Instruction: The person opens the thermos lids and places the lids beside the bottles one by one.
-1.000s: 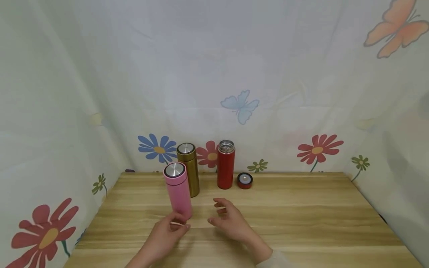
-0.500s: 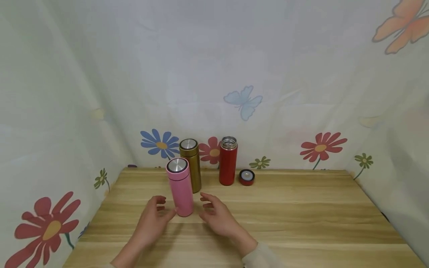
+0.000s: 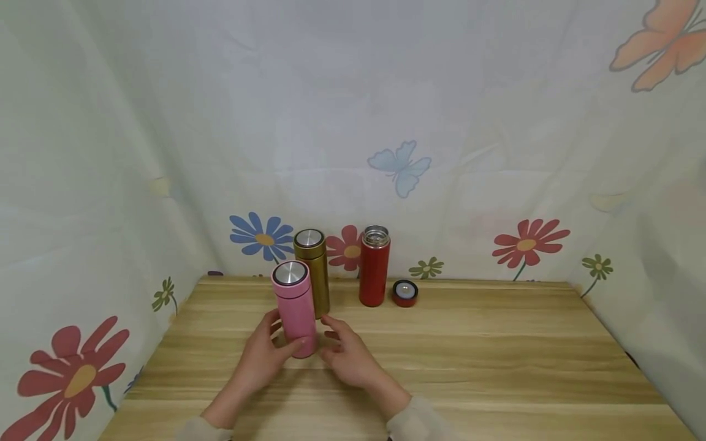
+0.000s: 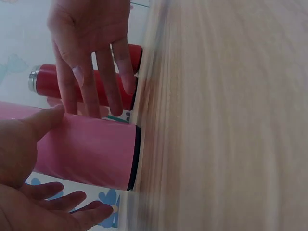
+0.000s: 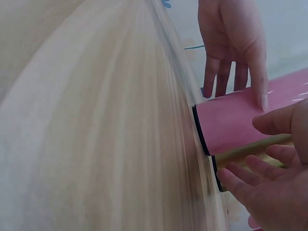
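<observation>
A pink thermos (image 3: 296, 318) with a silver-topped lid stands upright on the wooden table (image 3: 496, 355). My left hand (image 3: 261, 355) is at its left side, thumb laid over the lower front, and the other fingers extend loosely along the far side. In the left wrist view the thumb rests on the pink wall, while the fingers stay spread. My right hand (image 3: 347, 358) is close by the thermos's right side, its fingers extended and slightly bent, holding nothing. Behind the pink one stands a gold thermos (image 3: 318, 275), lidded and partly hidden.
To the right at the back, a red thermos (image 3: 374, 275) stands uncapped with its steel mouth showing. Its red-and-black lid (image 3: 405, 294) lies beside it, inner side up. A flower-printed cloth (image 3: 469, 153) hangs behind the table and along both sides.
Both hands have come in around the pink thermos from in front of it. The left thumb now lies on its front, and the right hand has shifted left toward it. The bottles stay standing.
</observation>
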Demonstrator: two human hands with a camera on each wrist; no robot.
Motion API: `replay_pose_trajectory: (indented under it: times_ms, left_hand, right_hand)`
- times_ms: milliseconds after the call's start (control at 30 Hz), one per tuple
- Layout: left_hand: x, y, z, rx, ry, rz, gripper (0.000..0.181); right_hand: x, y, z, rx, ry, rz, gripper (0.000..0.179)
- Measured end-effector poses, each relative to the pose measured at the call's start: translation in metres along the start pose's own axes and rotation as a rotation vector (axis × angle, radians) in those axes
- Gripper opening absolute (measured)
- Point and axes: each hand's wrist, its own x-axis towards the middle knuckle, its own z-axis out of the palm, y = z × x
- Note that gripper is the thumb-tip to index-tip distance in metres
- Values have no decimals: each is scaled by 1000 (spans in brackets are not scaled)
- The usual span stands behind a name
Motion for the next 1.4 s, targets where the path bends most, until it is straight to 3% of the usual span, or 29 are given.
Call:
replay_pose_trajectory:
  times_ms: [300, 800, 1100, 1400]
  left_hand:
    - [1, 1, 8, -68, 22, 1, 77]
    - [1, 2, 6, -84, 37, -15, 77]
    - [0, 4, 7, -103, 32, -50, 80]
    - [-12, 21, 12, -108, 33, -62, 86]
  right_hand:
    - [2, 3, 7, 41, -60, 14, 67]
    - [0, 1, 10, 95, -47, 10, 66]
    - [0, -1, 5, 94, -1, -7, 60]
    - [-1, -5, -6, 55, 53, 3, 56]
